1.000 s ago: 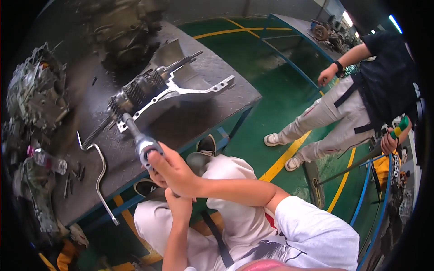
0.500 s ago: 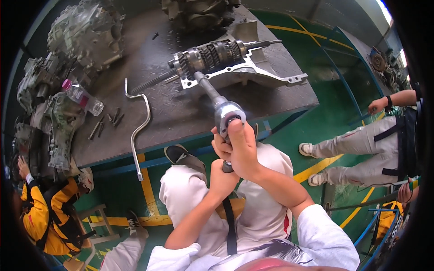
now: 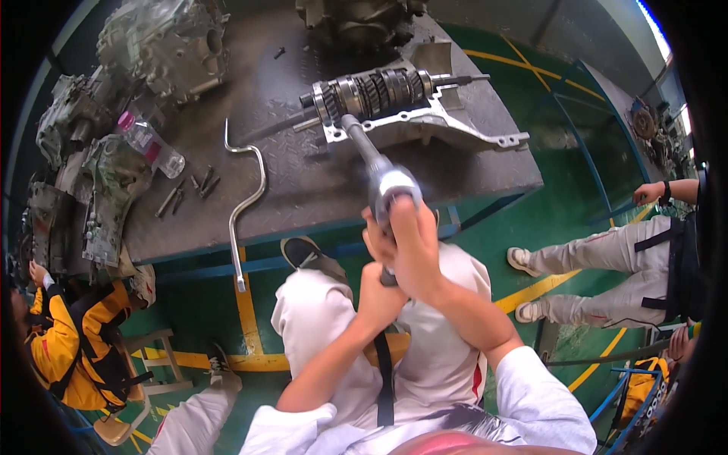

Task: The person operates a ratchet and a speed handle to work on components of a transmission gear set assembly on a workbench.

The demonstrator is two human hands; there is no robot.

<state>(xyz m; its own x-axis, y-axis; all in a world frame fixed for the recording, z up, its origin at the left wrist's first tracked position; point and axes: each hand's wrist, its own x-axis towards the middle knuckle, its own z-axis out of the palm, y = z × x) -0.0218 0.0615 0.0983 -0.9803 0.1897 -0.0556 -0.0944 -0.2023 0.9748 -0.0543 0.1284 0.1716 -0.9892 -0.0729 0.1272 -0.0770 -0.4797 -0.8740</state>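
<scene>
Both my hands are on a ratchet wrench [image 3: 395, 182] with a long extension bar [image 3: 367, 144], held over my lap in front of the bench. My right hand [image 3: 409, 246] is closed around it just below the shiny head, thumb along the top. Lower down, my left hand [image 3: 381, 294] is closed around the handle end. The extension's far end overlaps the near edge of a gear shaft assembly [image 3: 371, 92] lying in an open housing half [image 3: 425, 115]. Whether it touches anything there I cannot tell.
A bent speed handle [image 3: 262, 178] overhangs the bench's front edge. Left of it lie several bolts [image 3: 205, 184], a pink-capped bottle [image 3: 155, 148] and gearbox housings [image 3: 163, 49]. One person stands at right [image 3: 622, 243]; another in yellow [image 3: 72, 356] sits at left.
The whole view has shifted slightly, so the bench and its parts sit further right. The ratchet head has turned a little in my grip. Both hands keep hold of the wrench.
</scene>
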